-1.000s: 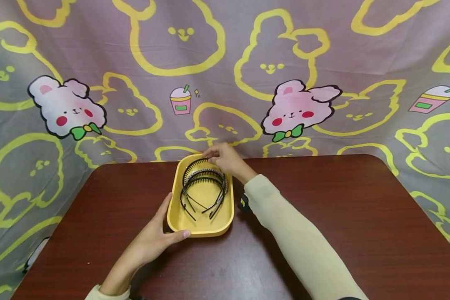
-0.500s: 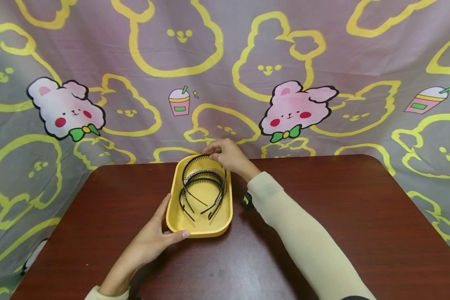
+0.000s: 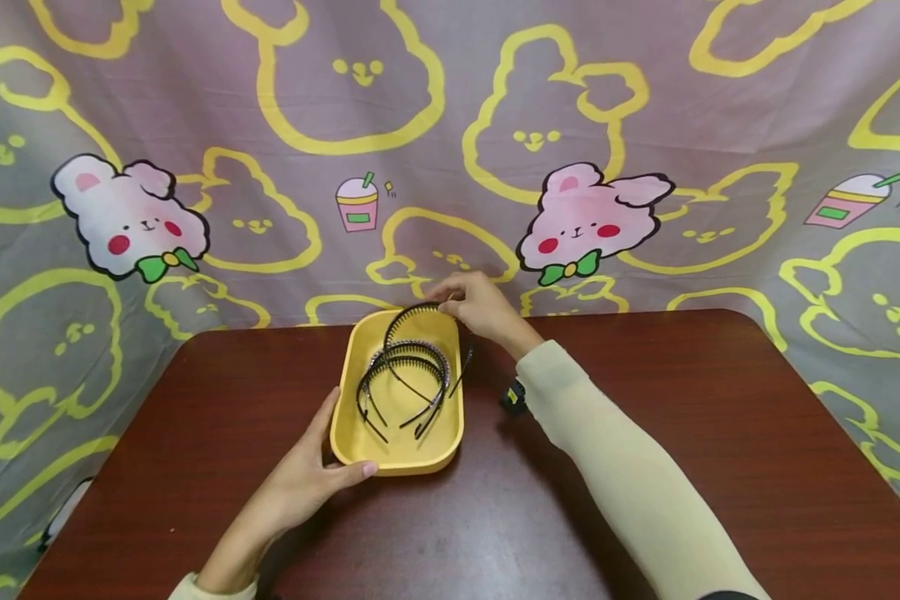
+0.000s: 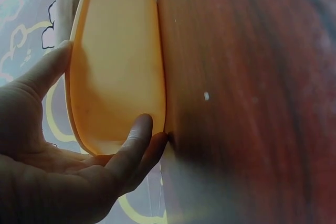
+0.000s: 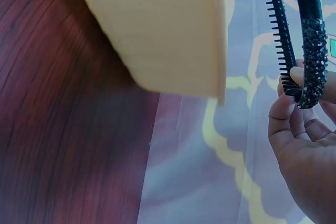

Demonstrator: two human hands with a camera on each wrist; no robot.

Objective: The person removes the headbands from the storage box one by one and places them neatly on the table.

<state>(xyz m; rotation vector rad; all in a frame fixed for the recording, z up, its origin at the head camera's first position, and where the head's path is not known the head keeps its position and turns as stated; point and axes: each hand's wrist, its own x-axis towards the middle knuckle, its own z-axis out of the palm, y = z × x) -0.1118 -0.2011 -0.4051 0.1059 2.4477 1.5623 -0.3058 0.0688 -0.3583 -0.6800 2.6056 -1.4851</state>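
A yellow plastic tray [image 3: 412,462] sits near the table's back edge in the head view. My left hand [image 3: 300,479] grips its near left corner, thumb over the rim; the left wrist view shows the fingers [image 4: 139,129] against its outer wall. My right hand [image 3: 480,308] pinches a black toothed headband [image 5: 315,61] at the top of its arch, above the tray's far right corner. Dark sparkling stones cover the band near the fingertips. One of its ends hangs over the tray, the other beyond the right rim. More headbands [image 3: 411,361] lie overlapping inside the tray.
The dark reddish-brown wooden table [image 3: 645,417] spreads around the tray. Right behind its back edge hangs a grey-pink curtain [image 3: 435,183] with cartoon rabbits. A small black device [image 3: 513,397] shows under the right wrist.
My right hand has lifted the headband up from the others and shifted it to the right, so one end now passes the tray's rim. The left hand keeps its hold on the tray.
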